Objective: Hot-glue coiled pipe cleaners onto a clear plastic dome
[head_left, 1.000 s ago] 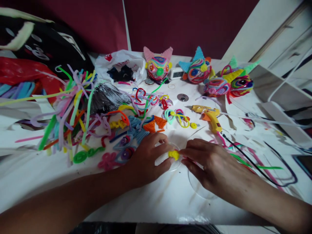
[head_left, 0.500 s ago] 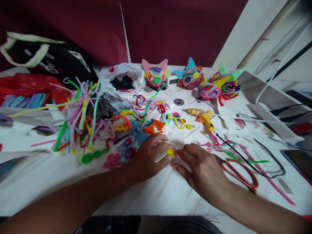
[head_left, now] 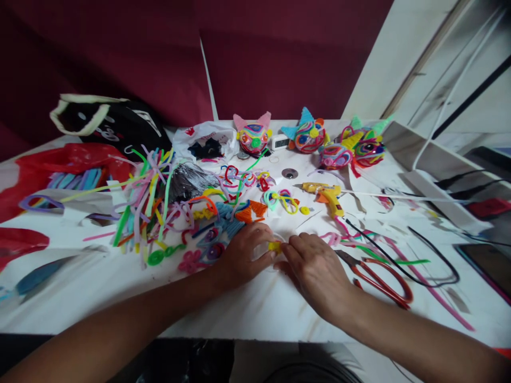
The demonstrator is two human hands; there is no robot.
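A small yellow coiled pipe cleaner piece (head_left: pixel 274 246) sits on a clear plastic half-dome (head_left: pixel 266 251) near the middle of the white table (head_left: pixel 255 314). My left hand (head_left: pixel 243 253) curls round the dome's left side, with its fingertips pressed at the yellow piece. My right hand (head_left: pixel 315 271) comes in from the right, and its thumb and forefinger pinch the same yellow piece. Both hands rest low on the table surface.
A heap of loose pipe cleaners (head_left: pixel 147 202) lies to the left. A yellow glue gun (head_left: pixel 325 193) lies beyond the hands, and red scissors (head_left: pixel 379 279) lie to their right. Several decorated balls (head_left: pixel 305 133) stand at the back, with a black bag (head_left: pixel 107 125) and red bag (head_left: pixel 59 170) at the left.
The view has tilted up and pulled back, so the hands appear smaller and higher. The red scissors have come into sight. Both hands stay pinched on the yellow piece.
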